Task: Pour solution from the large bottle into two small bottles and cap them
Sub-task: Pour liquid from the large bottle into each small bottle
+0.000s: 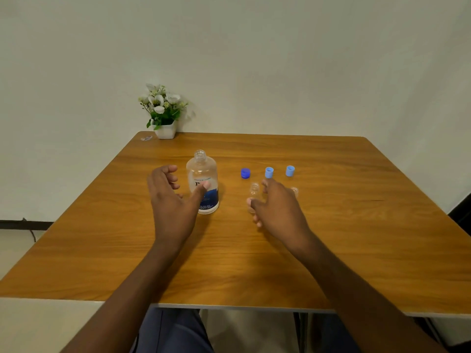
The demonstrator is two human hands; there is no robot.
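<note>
A large clear bottle [203, 174] with a blue-and-white label stands uncapped on the wooden table [331, 238]. My left hand [170, 200] is open just left of it, the thumb in front of the label, fingers spread. My right hand [277, 207] hovers open over two small clear bottles: one [254, 189] shows at my fingertips, the other [295, 191] peeks out past the hand's right side. Behind them lie a dark blue cap [245, 173] and two light blue caps [269, 172] [290, 170].
A white pot of white flowers [163, 115] stands at the table's back left corner by the wall, with a small clear scrap [146, 138] beside it. The table's front edge is near my lap.
</note>
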